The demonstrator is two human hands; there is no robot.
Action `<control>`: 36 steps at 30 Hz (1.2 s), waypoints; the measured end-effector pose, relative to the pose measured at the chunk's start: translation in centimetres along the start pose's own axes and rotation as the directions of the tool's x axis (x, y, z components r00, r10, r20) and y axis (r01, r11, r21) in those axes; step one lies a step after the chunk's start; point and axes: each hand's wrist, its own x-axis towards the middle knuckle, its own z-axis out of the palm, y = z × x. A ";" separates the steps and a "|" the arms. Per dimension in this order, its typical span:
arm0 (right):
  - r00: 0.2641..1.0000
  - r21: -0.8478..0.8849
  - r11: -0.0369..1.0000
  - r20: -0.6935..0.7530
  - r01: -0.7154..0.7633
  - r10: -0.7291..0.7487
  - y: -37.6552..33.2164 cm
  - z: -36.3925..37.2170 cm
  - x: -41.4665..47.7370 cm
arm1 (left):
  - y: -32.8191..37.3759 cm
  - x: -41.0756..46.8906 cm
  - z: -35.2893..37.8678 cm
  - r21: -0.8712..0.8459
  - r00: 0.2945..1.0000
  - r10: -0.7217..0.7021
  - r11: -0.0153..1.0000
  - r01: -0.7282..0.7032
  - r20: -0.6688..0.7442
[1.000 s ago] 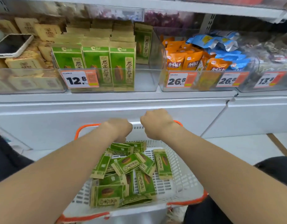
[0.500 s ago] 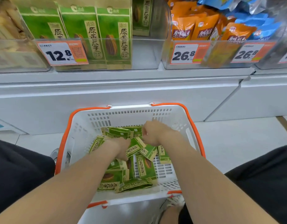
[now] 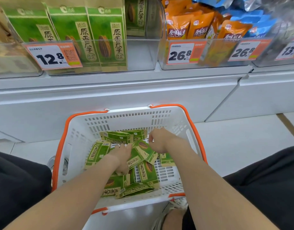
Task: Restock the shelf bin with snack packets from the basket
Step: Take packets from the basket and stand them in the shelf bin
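A white basket with an orange rim (image 3: 161,117) stands on the floor below the shelf and holds several green snack packets (image 3: 147,173) in a loose pile. My left hand (image 3: 122,157) is sunk into the middle of the pile, with fingers and thumb curled round a green packet (image 3: 134,161). My right hand (image 3: 157,141) is at the pile's far right and pinches the edge of another green packet (image 3: 143,149). Above, the clear shelf bin (image 3: 140,53) holds upright green packets (image 3: 108,35) on its left side.
The bin's right part has open floor. A 12.8 price tag (image 3: 51,55) hangs on its front. To the right is a clear bin of orange packets (image 3: 189,29) and blue ones. A white shelf base (image 3: 109,97) runs behind the basket. My dark-clothed knees flank it.
Both hands went from the basket's far rim down into the pile and took hold of packets. The view tilted down and closer to the basket.
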 end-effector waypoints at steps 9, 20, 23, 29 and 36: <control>0.988 0.351 0.924 0.062 -0.154 0.141 0.1 -1.7 -0.6 | 0.4 -2.5 -4.7 -0.579 0.977 0.009 0.804 -0.134 -0.213; 0.959 0.863 0.417 -0.244 0.284 -0.147 -2.7 -5.6 -2.5 | 2.8 -9.1 -11.6 -0.635 0.617 -0.269 0.584 -0.506 -0.740; 0.938 0.867 0.369 -0.267 0.335 -0.223 -4.0 -6.8 -3.4 | 2.9 -9.7 -12.7 -0.556 0.404 -0.385 0.623 -0.550 -0.830; 0.877 0.830 0.284 -0.451 0.481 -0.167 -6.4 -9.8 -5.7 | 3.1 -11.1 -16.3 -0.425 0.230 -0.357 0.736 -0.527 -0.905; 0.605 0.502 0.463 -0.790 0.731 -0.098 -9.5 -15.3 -6.7 | 2.8 -13.2 -22.6 -0.199 0.028 -0.215 0.841 -0.502 -0.976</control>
